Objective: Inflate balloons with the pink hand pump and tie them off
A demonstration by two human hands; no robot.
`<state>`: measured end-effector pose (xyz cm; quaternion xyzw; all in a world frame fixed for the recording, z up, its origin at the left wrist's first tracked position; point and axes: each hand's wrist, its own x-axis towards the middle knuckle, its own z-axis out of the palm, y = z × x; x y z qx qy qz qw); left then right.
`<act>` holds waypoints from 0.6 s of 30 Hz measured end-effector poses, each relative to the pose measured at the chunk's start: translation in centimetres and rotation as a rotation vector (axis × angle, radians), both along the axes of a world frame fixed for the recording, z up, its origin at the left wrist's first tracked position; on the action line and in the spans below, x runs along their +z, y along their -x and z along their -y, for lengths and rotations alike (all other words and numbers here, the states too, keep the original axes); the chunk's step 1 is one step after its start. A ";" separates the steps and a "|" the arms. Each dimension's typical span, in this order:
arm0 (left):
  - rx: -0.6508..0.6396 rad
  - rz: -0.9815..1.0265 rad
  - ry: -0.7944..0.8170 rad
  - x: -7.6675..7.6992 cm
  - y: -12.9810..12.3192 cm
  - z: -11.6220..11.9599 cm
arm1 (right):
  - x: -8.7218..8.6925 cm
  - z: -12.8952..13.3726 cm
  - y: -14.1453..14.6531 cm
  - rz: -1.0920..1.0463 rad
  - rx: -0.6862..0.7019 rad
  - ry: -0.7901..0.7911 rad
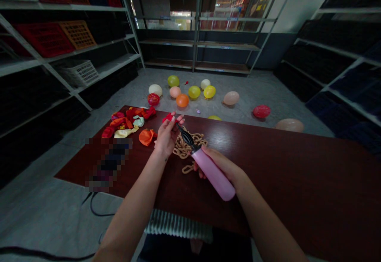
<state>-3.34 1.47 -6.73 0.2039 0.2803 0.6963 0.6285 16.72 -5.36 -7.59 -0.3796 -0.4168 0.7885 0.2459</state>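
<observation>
My left hand (pixel 167 134) pinches a small red balloon (pixel 168 118), limp and uninflated, at the black nozzle tip of a balloon pump (pixel 212 174). Whether the balloon's neck is over the nozzle I cannot tell. Around the pump's pink barrel, near its black end, my right hand (pixel 222 162) is wrapped. Under the nozzle lies a heap of tan cord (pixel 182 148) on the dark red-brown table (pixel 285 167). An orange limp balloon (pixel 147 137) rests just left of my left hand. Farther left is a pile of uninflated balloons (pixel 126 120) in red, orange, yellow and pale green.
Several inflated balloons lie on the floor beyond the table, among them an orange one (pixel 182 100) and a red one (pixel 261 111). A blurred-out dark object (pixel 111 165) is at the table's left side. Metal shelves (pixel 196 44) stand behind; crates (pixel 44 40) fill the left shelving.
</observation>
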 end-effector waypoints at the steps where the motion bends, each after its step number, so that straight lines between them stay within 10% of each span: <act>1: -0.006 0.000 -0.009 0.1 -0.1 0.1 | 0.0 0.0 0.0 -0.003 -0.009 0.001; 18: -0.080 -0.088 -0.020 0.7 -1.7 1.0 | 0.2 0.0 0.0 -0.040 -0.047 0.003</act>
